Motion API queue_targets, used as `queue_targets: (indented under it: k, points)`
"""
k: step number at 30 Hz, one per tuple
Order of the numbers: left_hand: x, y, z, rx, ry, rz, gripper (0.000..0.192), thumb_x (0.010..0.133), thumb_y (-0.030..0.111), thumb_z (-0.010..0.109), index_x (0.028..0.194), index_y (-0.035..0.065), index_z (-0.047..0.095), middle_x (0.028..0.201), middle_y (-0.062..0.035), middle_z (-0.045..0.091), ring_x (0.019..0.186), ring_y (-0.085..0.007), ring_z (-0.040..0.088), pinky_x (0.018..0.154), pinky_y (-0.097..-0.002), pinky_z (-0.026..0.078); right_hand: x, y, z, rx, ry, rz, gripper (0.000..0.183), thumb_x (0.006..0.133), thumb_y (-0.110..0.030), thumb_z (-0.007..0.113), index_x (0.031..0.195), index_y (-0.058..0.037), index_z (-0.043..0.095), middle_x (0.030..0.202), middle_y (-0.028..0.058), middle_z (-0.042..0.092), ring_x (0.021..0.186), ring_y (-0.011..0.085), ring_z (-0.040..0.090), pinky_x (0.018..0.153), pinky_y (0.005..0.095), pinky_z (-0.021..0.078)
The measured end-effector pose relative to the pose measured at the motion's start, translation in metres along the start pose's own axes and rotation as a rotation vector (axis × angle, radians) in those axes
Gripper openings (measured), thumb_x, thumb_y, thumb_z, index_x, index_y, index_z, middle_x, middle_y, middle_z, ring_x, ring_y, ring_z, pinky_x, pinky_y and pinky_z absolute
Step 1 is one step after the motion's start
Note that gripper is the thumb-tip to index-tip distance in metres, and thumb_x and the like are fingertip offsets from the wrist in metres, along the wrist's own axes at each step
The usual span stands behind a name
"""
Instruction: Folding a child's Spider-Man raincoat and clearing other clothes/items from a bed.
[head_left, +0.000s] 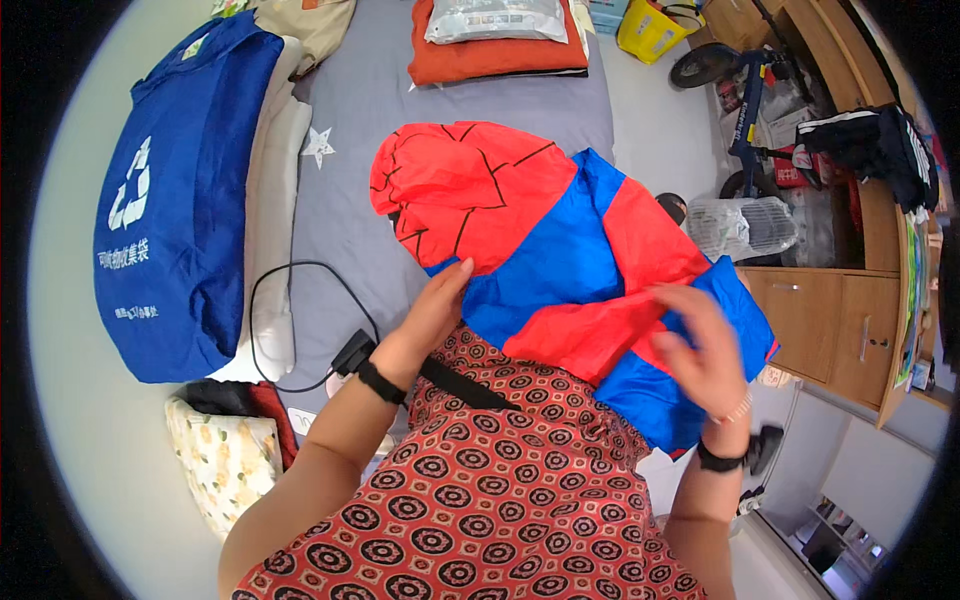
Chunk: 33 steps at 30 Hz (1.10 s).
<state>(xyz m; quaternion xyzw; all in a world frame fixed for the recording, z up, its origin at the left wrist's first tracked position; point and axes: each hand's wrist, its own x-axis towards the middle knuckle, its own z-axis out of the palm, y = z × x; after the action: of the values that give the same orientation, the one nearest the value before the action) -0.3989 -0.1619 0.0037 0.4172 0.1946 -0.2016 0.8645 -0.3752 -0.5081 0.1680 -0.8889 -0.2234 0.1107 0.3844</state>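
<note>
A red and blue fabric garment with black web-like lines (525, 202) lies spread over the near part of the bed and against my patterned clothing. My left hand (442, 300) is at its left lower edge, thumb on top of the blue part; its other fingers are hidden beneath the cloth. Over the right part of the garment is my right hand (697, 345), slightly blurred, its fingers apart and curved near a red strip; whether it touches the cloth is not plain. Each wrist wears a black band with a small device.
On the grey bed sheet (345, 202), folded orange cloth (495, 64) bears a plastic package (499, 21). A large blue bag (187, 202) stands at left, near a looped black cable (259, 277). Beyond the bed are a balance bike (742, 112), a yellow basket (649, 34) and wooden cabinets (799, 319).
</note>
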Motion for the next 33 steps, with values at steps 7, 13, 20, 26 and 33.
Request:
queue_targets:
  k: [7,13,20,26,33]
  points:
    - [0.023,0.006,0.015,0.174,0.091,-0.12,0.03,0.101,0.032,0.063,0.109,0.0033,0.065,0.094,-0.0054,0.072,0.078,-0.0167,0.069,0.07,-0.0323,0.058,0.077,-0.004,0.075,-0.214,-0.442,-0.201,0.055,0.084,-0.047,0.074,0.116,-0.0035,0.066,0.11,0.0154,0.065,0.106,0.0347,0.062,0.092,0.0449,0.0501]
    - [0.024,-0.016,-0.066,0.188,0.048,0.011,0.046,0.104,0.048,0.05,0.094,0.0065,0.066,0.083,-0.0073,0.07,0.064,-0.0144,0.063,0.059,-0.0275,0.051,0.076,0.009,0.088,-0.244,-0.273,-0.067,0.049,0.09,-0.05,0.067,0.104,-0.0024,0.068,0.098,0.0152,0.067,0.093,0.0353,0.066,0.081,0.0452,0.0526]
    - [-0.043,0.004,0.002,0.393,-0.17,-0.291,0.07,0.104,0.062,0.037,0.093,0.0003,0.069,0.084,-0.0114,0.073,0.077,-0.0189,0.069,0.07,-0.0281,0.053,0.07,0.031,0.084,0.062,-0.013,-0.005,0.03,0.098,-0.03,0.062,0.102,-0.0013,0.068,0.096,0.0162,0.069,0.089,0.0329,0.068,0.078,0.0402,0.054]
    - [-0.032,-0.003,0.048,0.024,-0.173,-0.141,0.049,0.109,0.036,0.04,0.138,-0.0022,0.05,0.135,-0.0167,0.061,0.124,-0.0277,0.062,0.104,-0.0428,0.05,0.064,0.038,0.089,0.23,0.178,0.001,0.022,0.099,-0.02,0.061,0.106,-0.0008,0.068,0.093,0.0159,0.07,0.084,0.0306,0.069,0.075,0.036,0.0542]
    - [-0.01,-0.015,0.043,-0.485,-0.211,-0.206,0.032,0.107,0.027,0.042,0.129,0.008,0.056,0.142,-0.0114,0.058,0.128,-0.0344,0.058,0.109,-0.0515,0.045,0.064,0.036,0.085,0.113,0.199,0.036,0.026,0.096,-0.025,0.066,0.102,-0.0003,0.068,0.086,0.0177,0.07,0.079,0.0313,0.07,0.071,0.0372,0.0551]
